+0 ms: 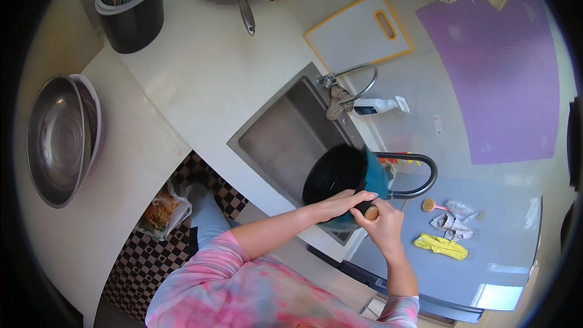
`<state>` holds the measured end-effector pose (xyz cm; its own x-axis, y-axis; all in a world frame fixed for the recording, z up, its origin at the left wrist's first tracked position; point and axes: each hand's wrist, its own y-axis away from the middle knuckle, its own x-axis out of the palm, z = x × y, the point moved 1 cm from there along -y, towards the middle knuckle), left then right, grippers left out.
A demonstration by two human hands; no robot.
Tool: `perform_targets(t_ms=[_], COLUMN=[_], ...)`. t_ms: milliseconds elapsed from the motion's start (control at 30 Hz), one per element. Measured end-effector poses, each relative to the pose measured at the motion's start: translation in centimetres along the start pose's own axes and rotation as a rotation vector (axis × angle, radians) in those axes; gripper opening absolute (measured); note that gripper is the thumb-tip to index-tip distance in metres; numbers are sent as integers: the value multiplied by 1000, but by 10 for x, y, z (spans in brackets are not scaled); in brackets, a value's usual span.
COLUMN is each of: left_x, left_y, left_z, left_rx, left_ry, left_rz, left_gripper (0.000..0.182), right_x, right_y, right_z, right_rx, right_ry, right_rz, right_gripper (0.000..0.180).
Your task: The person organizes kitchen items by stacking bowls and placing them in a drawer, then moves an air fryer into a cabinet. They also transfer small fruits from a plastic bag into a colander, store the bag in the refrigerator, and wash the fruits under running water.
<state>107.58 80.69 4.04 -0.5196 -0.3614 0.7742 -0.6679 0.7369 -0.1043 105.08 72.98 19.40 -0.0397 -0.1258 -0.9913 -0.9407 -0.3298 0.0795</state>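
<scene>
A teal pot (pixel 376 174) with a black inside is tilted on its side over the grey sink (pixel 268 132), its open mouth facing left. My right hand (pixel 381 219) is closed around its handle, whose wood-coloured end shows between my fingers. Just above, my left hand (pixel 347 201) grips the pot where the handle joins the rim; some of its fingers are hidden. A dark curved faucet (pixel 430 171) reaches out behind the pot, and its spout end is hidden. The pot looks slightly blurred.
A chrome faucet (pixel 371 75), cloth (pixel 336 102) and spray bottle (pixel 375 106) stand behind the sink. A cutting board (pixel 350 32) leans on the wall. Yellow cloth (pixel 439 246) and a brush (pixel 429 205) are at right. Metal bowls (pixel 57 146) stand left; a plastic bag (pixel 166 216) is below.
</scene>
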Motion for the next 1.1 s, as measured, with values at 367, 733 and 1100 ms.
perform_targets(t_ms=[367, 733, 1100], left_x=[32, 103, 248], left_y=[22, 219, 482], left_z=[1, -23, 234], left_rx=[13, 614, 921], left_ry=[-146, -1418, 212], left_rz=[-30, -1111, -1422], left_gripper=[86, 84, 58], right_x=[2, 62, 94], right_y=[50, 128, 233], right_z=[2, -20, 154], right_rx=[111, 49, -693], right_ry=[-176, -1097, -1410], right_rz=[-125, -304, 130], right_gripper=[45, 27, 32])
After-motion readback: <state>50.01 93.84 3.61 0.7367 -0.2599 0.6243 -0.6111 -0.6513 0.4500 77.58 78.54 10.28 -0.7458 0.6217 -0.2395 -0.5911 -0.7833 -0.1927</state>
